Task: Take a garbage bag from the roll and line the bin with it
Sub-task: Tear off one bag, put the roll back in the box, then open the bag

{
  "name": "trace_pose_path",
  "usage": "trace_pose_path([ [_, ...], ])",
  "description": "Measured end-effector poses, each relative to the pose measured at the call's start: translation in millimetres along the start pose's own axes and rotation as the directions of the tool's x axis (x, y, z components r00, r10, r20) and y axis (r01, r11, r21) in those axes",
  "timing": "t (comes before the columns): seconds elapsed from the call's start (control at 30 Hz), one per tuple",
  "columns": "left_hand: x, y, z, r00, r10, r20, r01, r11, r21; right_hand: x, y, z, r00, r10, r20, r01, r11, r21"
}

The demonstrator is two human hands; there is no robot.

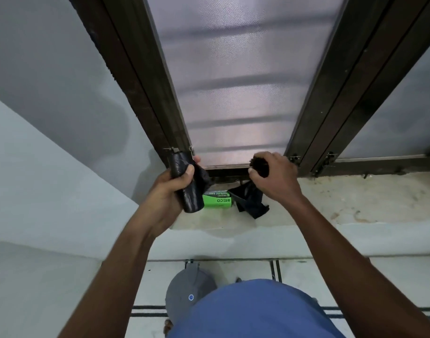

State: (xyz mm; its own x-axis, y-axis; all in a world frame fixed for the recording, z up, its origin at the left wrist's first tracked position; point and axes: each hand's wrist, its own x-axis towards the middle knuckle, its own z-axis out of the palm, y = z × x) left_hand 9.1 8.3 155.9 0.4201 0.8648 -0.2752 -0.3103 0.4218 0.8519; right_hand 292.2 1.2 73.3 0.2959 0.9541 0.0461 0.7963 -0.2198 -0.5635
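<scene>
My left hand (171, 189) grips a black roll of garbage bags (188, 191), held upright above the window sill. My right hand (273, 178) is closed on a single black garbage bag (249, 201); its gathered top sticks out above my fist and the rest hangs down to the sill. The bag and the roll are apart, with a gap between my two hands. Down on the floor by my body stands a grey bin (187, 291) with a lid, partly hidden by my blue shirt.
A green box (217, 202) of garbage bags lies on the stone sill (343, 203) between my hands. Behind it is a frosted window with a dark brown frame (145, 76). Pale walls stand at left. The tiled floor (253, 269) lies below.
</scene>
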Motion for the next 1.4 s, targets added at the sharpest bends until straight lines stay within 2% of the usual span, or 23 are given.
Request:
trace_pose_path([
  [0.13, 5.7, -12.9, -1.9, 1.000, 0.014, -0.005, -0.014, 0.997, 0.075, -9.3, 2.6, -3.9, 0.994, -0.030, 0.106, 0.021, 0.996, 0.086],
  [0.27, 7.6, -22.3, 2.3, 0.997, 0.042, -0.069, -0.034, 0.993, 0.114, -15.6, 13.4, -4.8, 0.994, 0.086, -0.064, -0.078, 0.989, 0.122],
  [0.33, 6.7, -24.7, 5.2, 0.994, 0.068, -0.087, -0.050, 0.978, 0.202, -16.7, 20.3, -5.9, 0.991, 0.118, -0.065, -0.110, 0.987, 0.113],
  [0.4, 5.8, -25.9, 4.5, 0.992, 0.092, -0.081, -0.067, 0.958, 0.278, -18.5, 25.4, -6.7, 0.993, 0.102, 0.054, -0.107, 0.990, 0.097],
  [0.47, 4.4, -26.7, 2.2, 0.992, 0.098, -0.077, -0.074, 0.959, 0.273, -24.3, 23.5, -5.8, 0.975, 0.081, 0.205, -0.093, 0.995, 0.047],
  [0.5, 3.3, -26.7, 2.1, 0.991, 0.095, -0.098, -0.068, 0.966, 0.251, -28.9, 20.4, -4.4, 0.972, 0.080, 0.222, -0.080, 0.997, -0.007],
  [0.57, 0.1, -25.9, 2.5, 0.983, 0.079, -0.165, -0.048, 0.982, 0.184, -38.3, 8.7, -4.5, 0.995, 0.027, 0.097, -0.021, 0.998, -0.066],
  [0.6, -1.3, -25.6, 3.0, 0.982, 0.062, -0.176, -0.036, 0.988, 0.148, -43.9, -0.5, -7.4, 1.000, -0.009, 0.016, 0.009, 1.000, -0.014],
  [0.63, -2.7, -25.6, 3.0, 0.983, 0.047, -0.179, -0.025, 0.993, 0.119, -49.2, -11.2, -10.3, 1.000, -0.018, -0.017, 0.020, 0.993, 0.116],
  [0.67, -4.7, -25.7, 3.5, 0.985, 0.035, -0.171, -0.019, 0.995, 0.097, -54.0, -24.4, -14.6, 1.000, 0.006, 0.027, -0.015, 0.951, 0.309],
  [0.73, -9.7, -24.9, 3.5, 0.989, 0.012, -0.146, 0.000, 0.997, 0.083, -62.7, -52.5, -23.0, 0.948, 0.036, 0.315, -0.245, 0.714, 0.656],
  [0.77, -11.9, -24.7, 4.4, 0.991, -0.001, -0.133, 0.014, 0.995, 0.094, -65.0, -61.0, -25.5, 0.897, 0.001, 0.442, -0.357, 0.590, 0.724],
  [0.8, -14.1, -25.0, 3.7, 0.992, -0.014, -0.122, 0.027, 0.994, 0.106, -66.5, -66.1, -26.3, 0.855, -0.049, 0.516, -0.420, 0.518, 0.745],
  [0.87, -19.5, -24.4, 2.0, 0.993, -0.032, -0.117, 0.047, 0.990, 0.129, -69.4, -70.1, -25.1, 0.822, -0.134, 0.554, -0.440, 0.468, 0.766],
  [0.97, -27.1, -22.8, -3.9, 0.991, -0.027, -0.130, 0.052, 0.980, 0.193, -72.2, -68.6, -21.0, 0.850, -0.191, 0.491, -0.373, 0.442, 0.816],
  [1.03, -31.7, -22.1, -8.0, 0.991, -0.035, -0.127, 0.060, 0.977, 0.203, -75.4, -69.3, -18.5, 0.882, -0.175, 0.438, -0.335, 0.423, 0.842],
  [1.17, -42.0, -25.1, -14.8, 0.991, -0.030, -0.127, 0.055, 0.979, 0.198, -81.0, -77.0, -15.6, 0.911, -0.150, 0.385, -0.271, 0.487, 0.830],
  [1.33, -52.1, -34.1, -27.0, 0.968, 0.037, -0.250, 0.020, 0.975, 0.220, -86.8, -80.6, -17.1, 0.919, -0.079, 0.386, -0.311, 0.456, 0.834],
  [1.4, -56.0, -37.4, -29.8, 0.969, 0.036, -0.246, 0.017, 0.977, 0.211, -89.1, -83.5, -16.7, 0.913, -0.055, 0.404, -0.340, 0.445, 0.829],
])
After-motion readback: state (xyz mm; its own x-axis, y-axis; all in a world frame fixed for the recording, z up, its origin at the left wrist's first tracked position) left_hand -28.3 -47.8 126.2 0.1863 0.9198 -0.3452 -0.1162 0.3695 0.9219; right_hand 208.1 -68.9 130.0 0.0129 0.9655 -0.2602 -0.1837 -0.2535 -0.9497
